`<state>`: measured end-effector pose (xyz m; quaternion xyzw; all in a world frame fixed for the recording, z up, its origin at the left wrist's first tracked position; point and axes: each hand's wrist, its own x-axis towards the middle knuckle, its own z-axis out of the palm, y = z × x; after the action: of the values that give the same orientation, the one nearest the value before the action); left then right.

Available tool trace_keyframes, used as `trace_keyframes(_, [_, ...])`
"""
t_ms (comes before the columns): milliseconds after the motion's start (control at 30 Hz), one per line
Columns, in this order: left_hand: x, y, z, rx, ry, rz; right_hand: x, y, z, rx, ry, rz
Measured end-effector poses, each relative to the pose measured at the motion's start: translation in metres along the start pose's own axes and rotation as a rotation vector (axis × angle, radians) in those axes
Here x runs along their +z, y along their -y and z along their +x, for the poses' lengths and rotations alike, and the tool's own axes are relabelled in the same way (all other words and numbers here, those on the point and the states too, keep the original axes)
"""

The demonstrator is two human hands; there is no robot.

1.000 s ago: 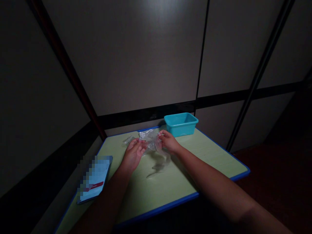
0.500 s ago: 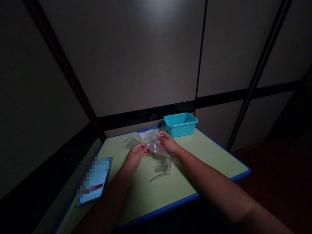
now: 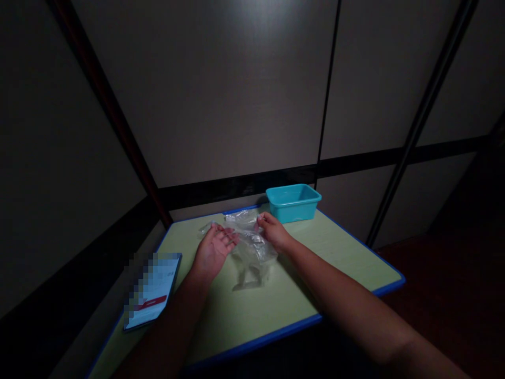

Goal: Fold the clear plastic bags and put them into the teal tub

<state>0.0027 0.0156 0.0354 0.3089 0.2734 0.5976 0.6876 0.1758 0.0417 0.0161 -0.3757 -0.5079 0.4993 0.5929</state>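
Plastic film (image 3: 258, 252) risks slipping from an uneven hold

The thumb and finger of the right hand (image 3: 275, 232) pinch it; the fingers of the left hand (image 3: 213, 253) are half spread, and whether they grip it I cannot tell. If loose, they could let it bunch. Its thin folds, low over the table (image 3: 295, 289), may cling. A wide rightward sweep might nudge the turquoise bin (image 3: 294, 212).

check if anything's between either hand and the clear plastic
Nothing visible is: the right hand pinches the clear plastic, and the left hand is at its left edge, though contact there is unclear.
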Motion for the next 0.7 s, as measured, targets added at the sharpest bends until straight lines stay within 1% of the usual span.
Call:
trace_keyframes(100, [0.001, 0.006, -0.003, -0.124, 0.024, 0.088, 0.0, -0.001, 0.001, -0.004, -0.027, 0.01])
trace_keyframes(200, [0.002, 0.015, -0.005, -0.162, 0.059, 0.172, -0.001, -0.002, 0.004, -0.035, -0.099, 0.012])
trace_keyframes(300, [0.002, 0.02, -0.006, -0.169, 0.01, 0.209, -0.003, -0.003, 0.007, -0.061, -0.168, 0.019])
trace_keyframes(367, [0.001, 0.02, -0.005, -0.201, -0.039, 0.231, -0.003, -0.004, 0.008, -0.066, -0.194, 0.031])
trace_keyframes(400, [0.001, 0.02, -0.005, -0.22, -0.039, 0.244, -0.003, -0.004, 0.008, -0.067, -0.202, 0.037])
trace_keyframes(533, [-0.004, 0.017, -0.005, -0.286, 0.053, 0.316, -0.004, -0.003, 0.007, -0.041, -0.209, 0.066])
trace_keyframes(700, [-0.011, 0.014, -0.004, -0.303, 0.086, 0.374, -0.006, -0.001, 0.007, -0.003, -0.208, 0.088])
